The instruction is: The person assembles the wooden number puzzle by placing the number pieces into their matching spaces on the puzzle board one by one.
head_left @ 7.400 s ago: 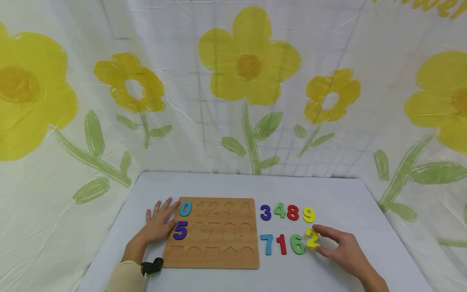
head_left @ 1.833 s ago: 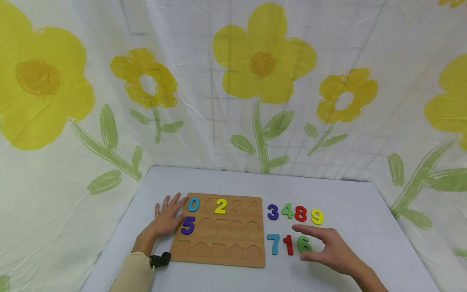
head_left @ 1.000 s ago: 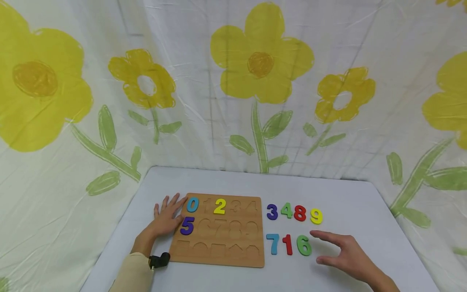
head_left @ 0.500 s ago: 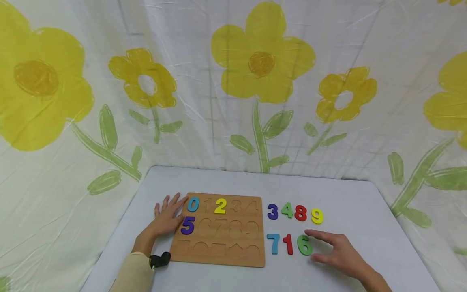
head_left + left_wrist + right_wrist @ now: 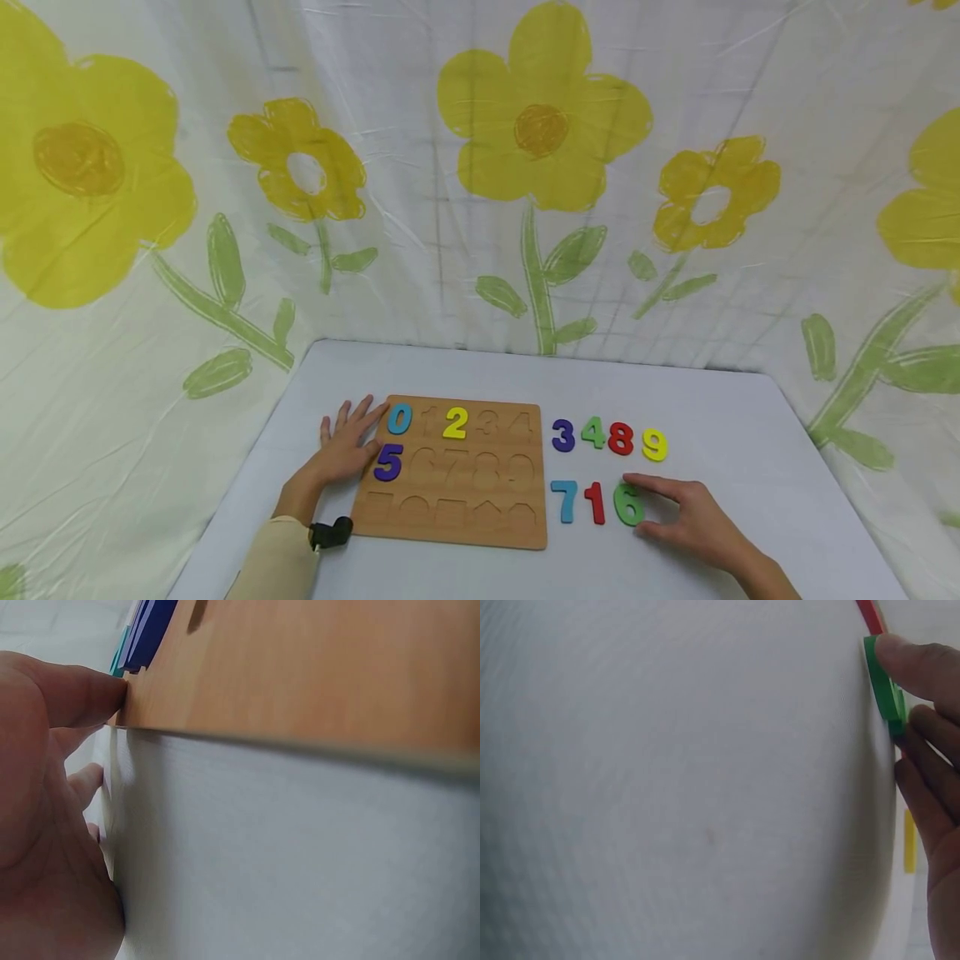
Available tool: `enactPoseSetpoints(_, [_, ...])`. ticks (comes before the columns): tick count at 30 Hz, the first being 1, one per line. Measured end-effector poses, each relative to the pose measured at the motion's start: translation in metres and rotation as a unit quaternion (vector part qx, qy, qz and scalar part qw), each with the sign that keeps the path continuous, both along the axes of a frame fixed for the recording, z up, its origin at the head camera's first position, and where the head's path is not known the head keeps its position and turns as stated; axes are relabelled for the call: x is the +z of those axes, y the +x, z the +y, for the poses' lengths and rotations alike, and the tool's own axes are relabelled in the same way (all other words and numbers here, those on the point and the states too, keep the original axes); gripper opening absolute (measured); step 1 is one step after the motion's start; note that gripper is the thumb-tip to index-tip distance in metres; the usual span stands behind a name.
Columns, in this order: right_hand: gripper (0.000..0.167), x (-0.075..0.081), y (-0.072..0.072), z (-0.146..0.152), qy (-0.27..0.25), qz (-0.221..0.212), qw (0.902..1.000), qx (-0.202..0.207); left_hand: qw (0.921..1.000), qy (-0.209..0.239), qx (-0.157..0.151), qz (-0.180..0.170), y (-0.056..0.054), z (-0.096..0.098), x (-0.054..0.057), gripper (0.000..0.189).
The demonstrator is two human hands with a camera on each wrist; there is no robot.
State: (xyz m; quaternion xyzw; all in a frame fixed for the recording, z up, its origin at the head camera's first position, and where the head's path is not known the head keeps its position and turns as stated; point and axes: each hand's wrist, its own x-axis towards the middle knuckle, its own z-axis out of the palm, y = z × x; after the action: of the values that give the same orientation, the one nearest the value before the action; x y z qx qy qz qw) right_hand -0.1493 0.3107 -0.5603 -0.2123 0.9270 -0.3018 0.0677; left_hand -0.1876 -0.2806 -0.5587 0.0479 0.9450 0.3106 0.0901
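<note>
A wooden number puzzle board [image 5: 450,487] lies on the table with a blue 0 [image 5: 400,419], a yellow 2 [image 5: 455,422] and a purple 5 [image 5: 388,462] on it. My left hand [image 5: 341,454] rests spread at the board's left edge, thumb and forefinger touching it; the left wrist view has the thumb [image 5: 90,697] against the wood. At the right end of the front row of loose numbers, my right hand [image 5: 693,517] pinches the green 6 [image 5: 628,505] between thumb and forefinger. In the right wrist view the thumb touches the side of this green 6 [image 5: 883,682].
Behind the 6 stand a purple 3 [image 5: 563,435], green 4 [image 5: 593,432], red 8 [image 5: 621,438] and yellow 9 [image 5: 655,445]. A blue 7 [image 5: 564,501] and red 1 [image 5: 595,502] lie left of it. A flowered cloth [image 5: 405,275] hangs behind the white table [image 5: 712,417].
The yellow 2 went from my right fingers to the board's top row. Lately my right hand drew back right, then came in to the green 6. My left hand stays at the board.
</note>
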Motion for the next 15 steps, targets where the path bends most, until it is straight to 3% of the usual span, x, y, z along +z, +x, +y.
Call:
enactPoseSetpoints(8, [0.063, -0.0030, -0.0005, 0.0004, 0.003, 0.011, 0.9999, -0.002, 0.9997, 0.009, 0.002, 0.025, 0.0017, 0.0021, 0.0013, 0.067])
enactPoseSetpoints(15, [0.064, -0.0050, 0.0006, -0.0023, 0.005, 0.011, 0.9999, -0.013, 0.9998, 0.006, 0.003, 0.017, 0.0010, 0.0018, 0.0002, 0.067])
